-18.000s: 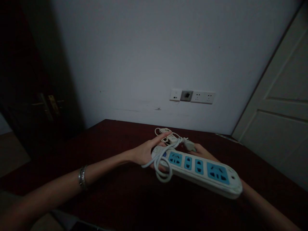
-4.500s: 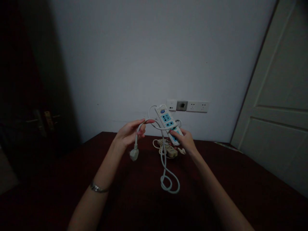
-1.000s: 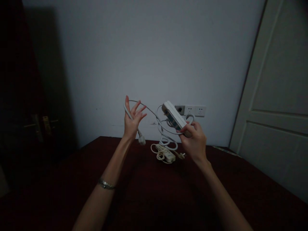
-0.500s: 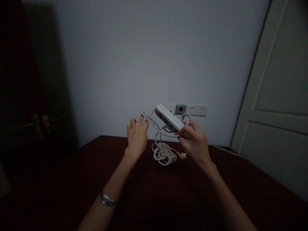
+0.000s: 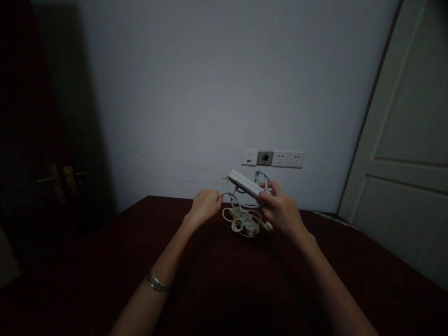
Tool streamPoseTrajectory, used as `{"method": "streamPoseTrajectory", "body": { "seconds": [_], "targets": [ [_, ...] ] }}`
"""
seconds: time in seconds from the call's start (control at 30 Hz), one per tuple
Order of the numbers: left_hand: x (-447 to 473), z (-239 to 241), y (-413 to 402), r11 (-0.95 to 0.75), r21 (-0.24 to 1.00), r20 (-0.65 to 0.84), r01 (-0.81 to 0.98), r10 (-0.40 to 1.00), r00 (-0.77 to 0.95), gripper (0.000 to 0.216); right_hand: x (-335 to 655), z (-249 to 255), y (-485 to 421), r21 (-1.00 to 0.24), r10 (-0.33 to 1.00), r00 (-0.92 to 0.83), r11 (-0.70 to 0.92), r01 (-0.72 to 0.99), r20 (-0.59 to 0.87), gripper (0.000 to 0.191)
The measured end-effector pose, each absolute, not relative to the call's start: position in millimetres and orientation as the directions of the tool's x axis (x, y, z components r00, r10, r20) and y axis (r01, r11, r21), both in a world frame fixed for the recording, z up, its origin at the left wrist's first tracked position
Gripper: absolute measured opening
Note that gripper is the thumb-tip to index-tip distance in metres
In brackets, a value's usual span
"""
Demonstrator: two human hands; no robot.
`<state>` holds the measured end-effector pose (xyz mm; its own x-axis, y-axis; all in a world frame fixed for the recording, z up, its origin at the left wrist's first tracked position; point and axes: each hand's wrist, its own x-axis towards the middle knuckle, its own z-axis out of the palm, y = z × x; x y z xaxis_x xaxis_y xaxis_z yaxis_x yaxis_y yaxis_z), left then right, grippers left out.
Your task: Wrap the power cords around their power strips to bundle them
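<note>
My right hand [image 5: 283, 207] grips the near end of a white power strip [image 5: 245, 183], held tilted above the table with its far end pointing up and left. A loop of its grey-white cord [image 5: 262, 174] rises by my right fingers. My left hand [image 5: 207, 204] is closed, pinching a stretch of that cord at its fingertips; the fingers are partly hidden behind the hand. Below the strip, a second, cream-coloured power strip [image 5: 252, 229] lies on the table, with its own cord coiled over it. A white plug [image 5: 267, 226] sticks out at its right.
The dark red table [image 5: 224, 280] reaches back to a pale wall. Wall sockets [image 5: 287, 159] sit just above and behind the strip. A panelled door [image 5: 409, 140] stands at the right, and a dark door with a brass handle [image 5: 69, 177] at the left.
My left hand has gone from spread fingers to closed on the cord, and has come down slightly. The held power strip is lower and lies flatter, and the hanging cord has shifted.
</note>
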<state>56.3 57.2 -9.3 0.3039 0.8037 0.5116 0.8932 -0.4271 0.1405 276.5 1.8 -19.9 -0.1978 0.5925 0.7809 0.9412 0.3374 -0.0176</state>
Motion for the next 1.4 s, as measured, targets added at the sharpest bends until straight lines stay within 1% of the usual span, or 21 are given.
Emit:
{"method": "streamPoseTrajectory", "body": {
  "seconds": [0.07,0.13,0.2,0.3,0.4,0.47,0.5,0.6,0.67,0.77,0.83,0.9,1.0,1.07,1.17,1.23,1.3,1.4],
  "targets": [
    [55.8,-5.0,58.6,-0.488,0.363,0.458,0.794,0.835,0.304,0.031,282.6,-24.6,7.9,-0.019,0.608,-0.193,0.324,0.946,0.77,0.017],
    [55.8,-0.4,58.2,-0.528,0.594,0.406,0.607,0.848,0.34,0.029,286.9,-30.1,14.2,-0.036,0.612,-0.196,0.345,0.938,0.766,0.017],
    [55.2,2.5,57.6,-0.521,0.761,0.394,0.387,0.845,0.362,0.025,287.8,-36.1,19.9,-0.059,0.604,-0.214,0.399,0.915,0.768,0.015],
    [52.8,2.8,60.7,-0.394,0.913,0.335,0.105,0.872,0.357,0.02,282.7,-44.8,27.1,-0.111,0.587,-0.236,0.493,0.863,0.774,0.012],
    [50.3,1.1,68.7,-0.217,0.969,0.245,-0.117,0.903,0.353,0.013,273.4,-51.4,31.7,-0.187,0.583,-0.204,0.54,0.821,0.787,0.01],
    [50.1,0.4,74.0,-0.106,0.953,0.203,-0.285,0.919,0.338,0.009,267.3,-54.0,33.1,-0.235,0.58,-0.171,0.557,0.797,0.796,0.009],
    [50.6,0.2,75.9,-0.048,0.925,0.185,-0.377,0.923,0.337,0.01,264.6,-54.7,33.2,-0.254,0.578,-0.16,0.568,0.783,0.8,0.009],
    [55.2,-1.1,77.5,0.087,0.772,0.167,-0.63,0.928,0.333,0.013,256.6,-54.7,31.4,-0.287,0.571,-0.154,0.606,0.742,0.807,0.006],
    [59.5,-2.5,76.1,0.101,0.641,0.194,-0.761,0.938,0.287,0.015,250.7,-53.4,28.4,-0.293,0.575,-0.168,0.621,0.727,0.801,0.004],
    [63.6,-3.4,72.8,0.03,0.468,0.291,-0.883,0.939,0.186,0.018,240.4,-49.8,21.8,-0.329,0.624,-0.164,0.595,0.734,0.764,0.002],
    [62.7,-1.6,69.8,-0.022,0.385,0.345,-0.923,0.931,0.121,0.018,232.4,-47.1,16.7,-0.384,0.687,-0.143,0.553,0.739,0.713,0.004],
    [59.1,2.8,65.4,-0.044,0.34,0.367,-0.939,0.926,0.09,0.017,223.6,-45.3,11.9,-0.454,0.753,-0.13,0.514,0.728,0.645,0.006],
    [52.0,12.0,57.0,-0.02,0.349,0.384,-0.937,0.915,0.124,0.015,210.4,-45.4,6.6,-0.561,0.832,-0.144,0.478,0.676,0.535,0.013],
    [47.7,18.0,52.9,-0.038,0.368,0.366,-0.929,0.924,0.107,0.016,203.9,-46.5,4.4,-0.636,0.876,-0.183,0.454,0.623,0.446,0.017],
    [42.0,24.1,53.1,-0.147,0.38,0.294,-0.913,0.955,-0.032,0.022,201.1,-47.4,2.5,-0.749,0.912,-0.267,0.409,0.521,0.312,0.025],
    [38.0,25.6,57.5,-0.226,0.371,0.257,-0.901,0.957,-0.135,0.025,203.1,-47.1,2.4,-0.82,0.916,-0.334,0.362,0.444,0.224,0.035],
    [34.2,24.9,64.2,-0.309,0.356,0.239,-0.882,0.942,-0.234,0.027,206.2,-47.2,3.3,-0.872,0.908,-0.39,0.31,0.38,0.153,0.044],
    [31.2,20.2,75.7,-0.447,0.341,0.254,-0.827,0.891,-0.377,0.028,207.8,-49.8,5.6,-0.924,0.901,-0.424,0.237,0.301,0.093,0.051]
  ]
}}
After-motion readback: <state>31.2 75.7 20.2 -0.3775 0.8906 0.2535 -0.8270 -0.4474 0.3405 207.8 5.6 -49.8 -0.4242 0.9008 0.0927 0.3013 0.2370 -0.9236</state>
